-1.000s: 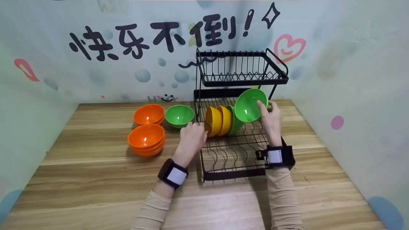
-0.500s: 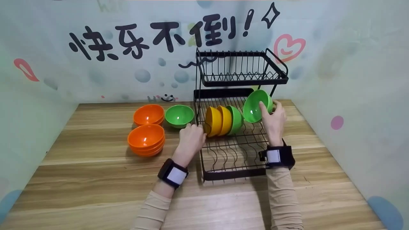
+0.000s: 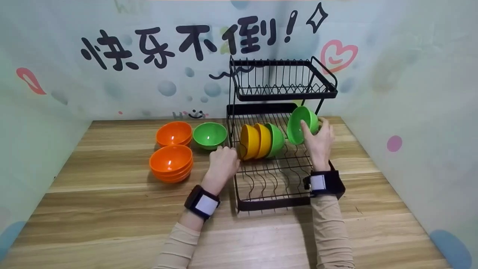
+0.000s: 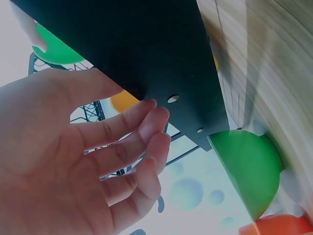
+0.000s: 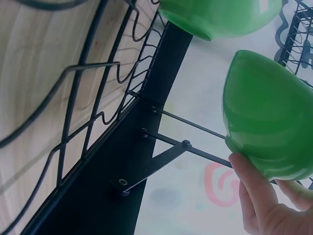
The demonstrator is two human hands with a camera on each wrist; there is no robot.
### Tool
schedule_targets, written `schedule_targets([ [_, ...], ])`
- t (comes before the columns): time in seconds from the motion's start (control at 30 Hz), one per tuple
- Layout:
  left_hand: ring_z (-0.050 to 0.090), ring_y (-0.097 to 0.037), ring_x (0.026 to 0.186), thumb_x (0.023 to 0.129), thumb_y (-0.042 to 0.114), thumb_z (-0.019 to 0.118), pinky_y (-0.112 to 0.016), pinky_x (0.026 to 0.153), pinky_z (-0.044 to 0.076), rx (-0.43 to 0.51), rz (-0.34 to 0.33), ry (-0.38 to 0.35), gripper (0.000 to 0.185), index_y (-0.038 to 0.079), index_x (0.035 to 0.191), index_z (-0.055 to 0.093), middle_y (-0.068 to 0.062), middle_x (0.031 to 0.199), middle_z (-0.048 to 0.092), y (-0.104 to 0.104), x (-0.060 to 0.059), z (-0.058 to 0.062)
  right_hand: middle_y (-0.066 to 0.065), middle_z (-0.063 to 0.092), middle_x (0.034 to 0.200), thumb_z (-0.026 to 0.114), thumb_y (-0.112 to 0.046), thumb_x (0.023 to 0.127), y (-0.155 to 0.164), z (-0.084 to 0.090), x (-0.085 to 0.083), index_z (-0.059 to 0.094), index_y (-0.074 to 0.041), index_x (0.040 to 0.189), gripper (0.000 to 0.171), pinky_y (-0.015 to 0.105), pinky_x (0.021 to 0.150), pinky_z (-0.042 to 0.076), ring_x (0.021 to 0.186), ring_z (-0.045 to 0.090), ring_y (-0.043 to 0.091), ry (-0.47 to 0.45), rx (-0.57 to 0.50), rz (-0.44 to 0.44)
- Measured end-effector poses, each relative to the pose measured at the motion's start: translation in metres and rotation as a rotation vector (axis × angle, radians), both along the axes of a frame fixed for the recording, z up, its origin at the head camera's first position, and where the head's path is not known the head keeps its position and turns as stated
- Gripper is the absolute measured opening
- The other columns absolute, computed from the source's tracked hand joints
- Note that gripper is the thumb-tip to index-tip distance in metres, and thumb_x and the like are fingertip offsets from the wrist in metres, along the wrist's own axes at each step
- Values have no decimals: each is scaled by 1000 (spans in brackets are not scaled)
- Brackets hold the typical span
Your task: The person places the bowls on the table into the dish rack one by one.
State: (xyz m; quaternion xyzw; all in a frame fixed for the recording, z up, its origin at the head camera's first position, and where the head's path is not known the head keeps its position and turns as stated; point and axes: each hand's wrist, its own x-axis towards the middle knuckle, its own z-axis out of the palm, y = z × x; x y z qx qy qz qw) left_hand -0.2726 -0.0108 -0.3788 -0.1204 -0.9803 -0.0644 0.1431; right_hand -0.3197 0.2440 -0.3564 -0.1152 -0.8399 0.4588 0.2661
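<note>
My right hand (image 3: 319, 144) pinches a green bowl (image 3: 303, 125) by its rim and base, tilted on its side, its opening facing left. In the right wrist view the held bowl (image 5: 271, 115) is above the wires, apart from them. On the lower tier of a black dish rack (image 3: 276, 203), two yellow bowls (image 3: 249, 142) and a green bowl (image 3: 275, 140) stand on edge in a row. My left hand (image 3: 223, 160) holds the rack's left side, with the thumb behind the black side panel (image 4: 161, 63) and curled fingers at its outer edge in the left wrist view.
Left of the rack, another green bowl (image 3: 210, 135) sits upright on the wooden table (image 3: 112, 209). Beside it are two stacks of orange bowls, the rear stack (image 3: 174, 133) and the front stack (image 3: 171, 164). The rack's upper tier (image 3: 283, 96) overhangs the back of the lower one.
My right hand has carried the green bowl a little to the right, away from the standing green one, and turned it further onto its side. The left hand has barely moved.
</note>
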Motion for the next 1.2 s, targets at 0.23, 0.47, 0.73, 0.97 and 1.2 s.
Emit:
schedule_targets([
  [0.23, 64, -32, 86, 85, 26, 66, -46, 68, 55, -7, -3, -15, 27, 0, 91, 69, -16, 92, 69, -1, 0, -1, 21, 52, 121, 66, -43, 84, -1, -4, -2, 47, -3, 132, 65, 39, 86, 45, 104, 51, 30, 43, 31, -3],
  [0.47, 64, -31, 87, 85, 27, 66, -45, 68, 55, -9, -4, -30, 28, 0, 91, 69, -16, 93, 69, -2, -1, -1, 22, 51, 121, 67, -42, 84, -1, -5, -4, 46, -2, 133, 66, 41, 86, 45, 104, 49, 31, 35, 48, 2],
  [0.73, 65, -32, 86, 84, 25, 64, -46, 68, 55, 1, -13, -24, 25, 0, 89, 68, -16, 92, 69, -1, 0, -1, 23, 48, 124, 66, -41, 85, -1, -3, -3, 43, -2, 136, 68, 42, 88, 48, 106, 49, 31, -26, 68, 30],
  [0.97, 65, -32, 86, 85, 25, 64, -45, 69, 55, -9, -13, -28, 26, 0, 91, 68, -16, 92, 69, -1, 0, -1, 23, 49, 121, 65, -43, 86, -2, 0, -7, 44, -1, 134, 67, 44, 89, 46, 105, 48, 32, -68, 157, 37],
  [1.2, 65, -32, 83, 82, 24, 67, -45, 67, 54, 7, -14, 25, 25, 0, 88, 68, -16, 89, 69, -1, 0, -4, 25, 49, 120, 64, -47, 85, -5, 2, -16, 44, 1, 132, 70, 45, 84, 48, 103, 49, 33, -103, 240, 74],
])
